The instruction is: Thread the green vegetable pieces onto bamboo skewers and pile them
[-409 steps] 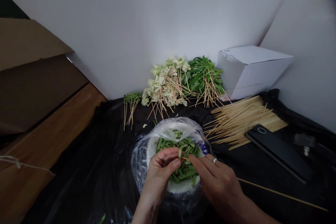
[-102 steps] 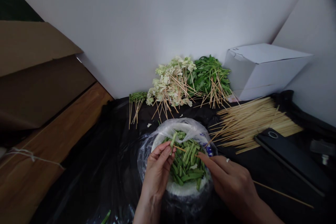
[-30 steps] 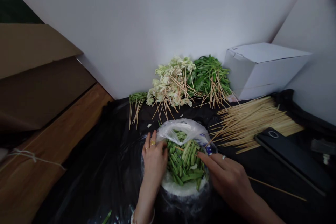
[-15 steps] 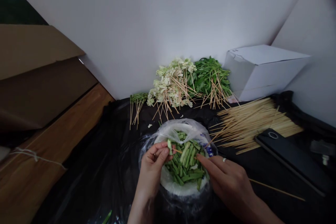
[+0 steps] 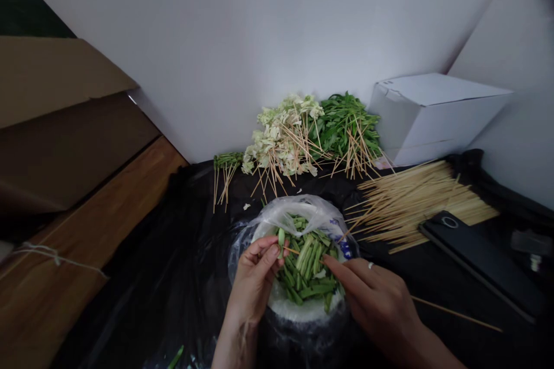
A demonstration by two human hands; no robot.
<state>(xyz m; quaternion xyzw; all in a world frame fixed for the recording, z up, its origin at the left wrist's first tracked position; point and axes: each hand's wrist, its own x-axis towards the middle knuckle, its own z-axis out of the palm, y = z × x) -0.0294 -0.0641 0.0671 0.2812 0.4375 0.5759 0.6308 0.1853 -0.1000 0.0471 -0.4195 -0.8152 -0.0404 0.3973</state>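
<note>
Over a plastic-lined bowl of cut green vegetable pieces (image 5: pixel 309 288), my left hand (image 5: pixel 255 268) pinches one short green piece (image 5: pixel 281 240) upright between thumb and fingers. My right hand (image 5: pixel 374 288), with a ring on one finger, is closed around a bamboo skewer (image 5: pixel 459 313). The skewer's front end reaches the piece at my left fingertips; whether it has pierced it I cannot tell. Its long tail sticks out behind my right hand to the right. Clear plastic film (image 5: pixel 303 207) covers the bowl's rim.
Behind the bowl lie skewered pale leaves (image 5: pixel 277 132), skewered leafy greens (image 5: pixel 346 121) and a small skewered green bunch (image 5: pixel 228 160). Loose bamboo skewers (image 5: pixel 415 202), a dark phone (image 5: pixel 476 265) and a white box (image 5: pixel 441 118) are at right. Black plastic sheeting (image 5: pixel 142 277) covers the surface; a cardboard box (image 5: pixel 64 121) stands left.
The green piece in my left hand has turned slightly more upright, and its left fingers have shifted a little. My right hand and the skewer have barely moved.
</note>
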